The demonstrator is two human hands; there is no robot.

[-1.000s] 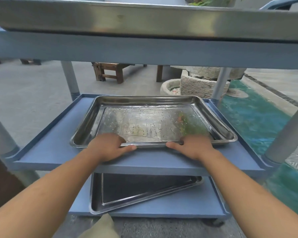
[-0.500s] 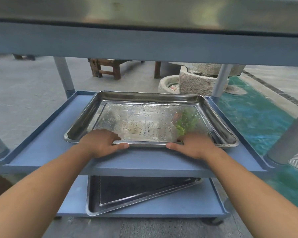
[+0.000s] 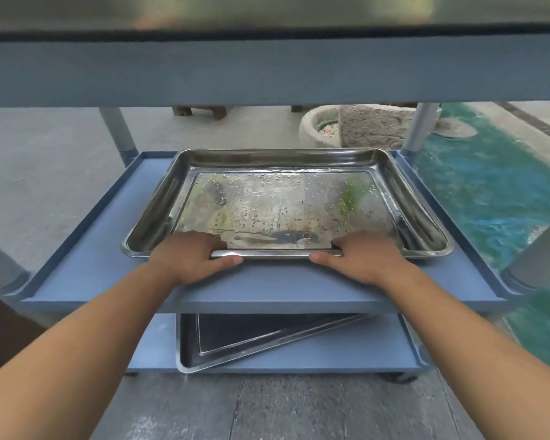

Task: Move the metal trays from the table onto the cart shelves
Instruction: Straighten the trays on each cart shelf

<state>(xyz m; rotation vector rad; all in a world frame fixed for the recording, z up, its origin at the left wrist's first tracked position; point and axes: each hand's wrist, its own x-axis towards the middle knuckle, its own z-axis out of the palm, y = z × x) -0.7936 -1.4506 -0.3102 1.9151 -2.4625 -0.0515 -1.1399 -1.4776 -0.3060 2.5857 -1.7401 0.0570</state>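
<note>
A wet metal tray [image 3: 286,198] lies flat on the blue cart's middle shelf [image 3: 86,268]. My left hand [image 3: 188,258] grips the tray's near rim left of centre, fingers over the edge and thumb under it. My right hand [image 3: 362,258] holds the same rim right of centre in the same way. A second metal tray [image 3: 251,344] lies skewed on the bottom shelf [image 3: 346,354], partly hidden by the middle shelf. A metal edge, seemingly another tray [image 3: 267,11], shows on the top shelf [image 3: 267,71].
Grey cart posts [image 3: 116,128] [image 3: 421,125] stand at the middle shelf's far corners, with a thicker post [image 3: 540,258] near right. Beyond are stone troughs [image 3: 362,125], a wooden bench [image 3: 200,110], concrete floor and green-blue ground [image 3: 496,192] on the right.
The tray has slid farther in on the middle shelf and straightened, both hands still holding its near rim. The view has dropped and moved closer to the cart.
</note>
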